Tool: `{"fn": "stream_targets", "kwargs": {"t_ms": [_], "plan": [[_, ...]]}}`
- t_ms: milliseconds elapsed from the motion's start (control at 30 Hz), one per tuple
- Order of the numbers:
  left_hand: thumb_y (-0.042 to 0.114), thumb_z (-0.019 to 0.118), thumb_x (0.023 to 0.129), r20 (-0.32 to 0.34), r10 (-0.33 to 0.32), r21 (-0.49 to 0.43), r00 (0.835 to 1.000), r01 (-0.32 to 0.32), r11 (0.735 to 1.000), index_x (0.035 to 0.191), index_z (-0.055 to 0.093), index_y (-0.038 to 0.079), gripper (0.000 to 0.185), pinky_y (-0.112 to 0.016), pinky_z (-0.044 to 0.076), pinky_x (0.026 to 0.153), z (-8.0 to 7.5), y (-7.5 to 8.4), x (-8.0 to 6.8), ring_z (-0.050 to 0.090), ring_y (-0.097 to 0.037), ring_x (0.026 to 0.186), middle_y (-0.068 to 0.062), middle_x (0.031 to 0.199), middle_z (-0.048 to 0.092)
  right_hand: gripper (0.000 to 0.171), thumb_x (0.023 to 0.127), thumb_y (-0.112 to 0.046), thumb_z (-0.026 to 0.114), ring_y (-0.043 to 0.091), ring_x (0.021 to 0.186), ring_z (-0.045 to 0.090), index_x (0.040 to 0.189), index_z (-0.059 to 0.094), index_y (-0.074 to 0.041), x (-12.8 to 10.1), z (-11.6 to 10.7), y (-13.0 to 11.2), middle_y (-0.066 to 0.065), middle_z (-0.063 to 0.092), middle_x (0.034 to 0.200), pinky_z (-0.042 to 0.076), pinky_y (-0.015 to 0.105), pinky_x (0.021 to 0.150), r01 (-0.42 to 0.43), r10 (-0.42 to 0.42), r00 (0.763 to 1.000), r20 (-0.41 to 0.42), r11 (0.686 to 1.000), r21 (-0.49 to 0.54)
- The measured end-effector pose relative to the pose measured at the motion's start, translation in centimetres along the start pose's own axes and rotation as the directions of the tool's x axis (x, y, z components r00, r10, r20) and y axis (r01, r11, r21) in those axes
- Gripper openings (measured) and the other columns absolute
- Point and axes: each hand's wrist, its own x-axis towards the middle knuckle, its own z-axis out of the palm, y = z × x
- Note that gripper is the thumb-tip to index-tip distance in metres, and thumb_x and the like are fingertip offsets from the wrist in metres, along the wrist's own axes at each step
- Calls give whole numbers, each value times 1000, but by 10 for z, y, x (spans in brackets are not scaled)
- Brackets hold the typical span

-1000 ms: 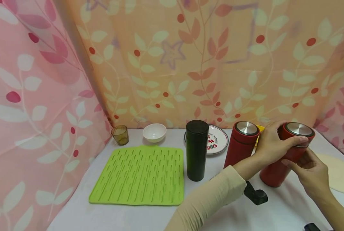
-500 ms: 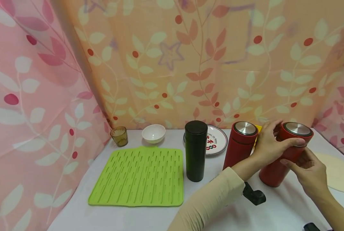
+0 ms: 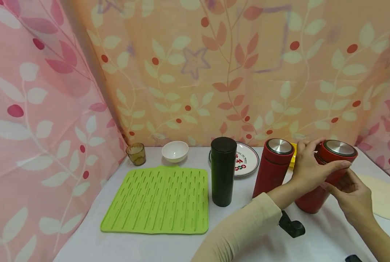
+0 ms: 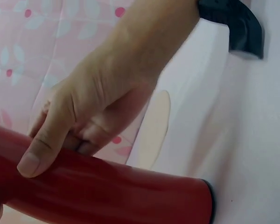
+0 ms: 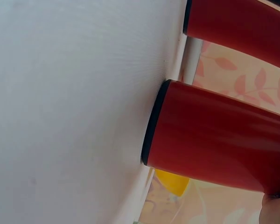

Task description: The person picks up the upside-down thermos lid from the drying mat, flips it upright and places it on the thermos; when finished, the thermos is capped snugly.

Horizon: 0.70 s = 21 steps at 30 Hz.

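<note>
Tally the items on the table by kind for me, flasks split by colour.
Red flasks: 2
Black flask: 1
Green mat: 1
White bowl: 1
Glass cup: 1
Plate: 1
Yellow item behind the flasks: 1
Pale round mat: 1
Total: 9

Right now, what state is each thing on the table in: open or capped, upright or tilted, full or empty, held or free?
Right red flask: capped, tilted, base on table, held.
Left hand: grips that flask's lid.
Right hand: curled round that flask's body.
Left red flask: capped, upright, free.
Black flask: capped, upright, free.
White bowl: upright, looks empty.
Brown glass: upright; contents unclear.
Green mat: flat, bare.
Plate: flat, bare where visible.
</note>
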Motion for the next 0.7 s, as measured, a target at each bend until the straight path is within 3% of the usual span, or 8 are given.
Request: {"fn": "stream_targets", "kwargs": {"t_ms": [133, 267, 333, 500, 600, 700], "plan": [[24, 72, 79, 62, 63, -138, 996, -54, 989, 131, 46, 15, 58, -4, 38, 86, -3, -5, 1, 45, 8, 110, 7, 126, 49, 69, 77, 20, 58, -6, 97, 59, 138, 40, -7, 1, -1, 0, -12, 60, 112, 45, 4, 77, 12, -13, 1000, 18, 999, 48], [14, 66, 85, 144, 63, -290, 988, -19, 957, 132, 44, 12, 52, -6, 40, 88, -6, -9, 2, 50, 8, 109, 4, 122, 57, 71, 77, 19, 59, -7, 99, 57, 140, 38, -9, 1, -2, 0, -13, 59, 115, 45, 4, 77, -1, 0, 1000, 21, 999, 34], [18, 70, 82, 133, 39, -249, 990, -5, 969, 130, 45, 18, 54, -5, 41, 83, -5, -9, 1, 50, 10, 103, 10, 120, 55, 71, 78, 17, 59, -7, 99, 57, 140, 38, -10, 1, -2, 0, -15, 59, 114, 45, 3, 76, -19, 19, 1000, 19, 1000, 11], [34, 81, 68, 13, -5, -32, 1000, 6, 999, 122, 49, 29, 64, -2, 38, 73, -1, -1, 1, 42, 13, 97, 18, 114, 46, 68, 79, 14, 60, -8, 95, 56, 139, 41, -12, 0, -2, 0, -18, 60, 110, 43, 1, 75, -27, 28, 1000, 4, 998, -57], [35, 79, 69, 6, 27, 0, 1000, -27, 1000, 124, 49, 27, 63, -2, 37, 79, 0, -1, 2, 40, 11, 107, 15, 121, 44, 67, 78, 16, 60, -7, 96, 57, 138, 42, -10, 1, -2, 1, -16, 61, 110, 43, 1, 77, -14, 14, 1000, 3, 1000, -19], [29, 73, 78, 55, 80, -49, 995, -77, 996, 131, 47, 21, 59, -2, 37, 85, -2, -5, 2, 41, 8, 114, 10, 129, 45, 69, 78, 19, 58, -6, 98, 57, 138, 40, -8, 2, -2, 2, -14, 61, 112, 44, 3, 77, -6, 5, 1000, 14, 999, 45]]}}
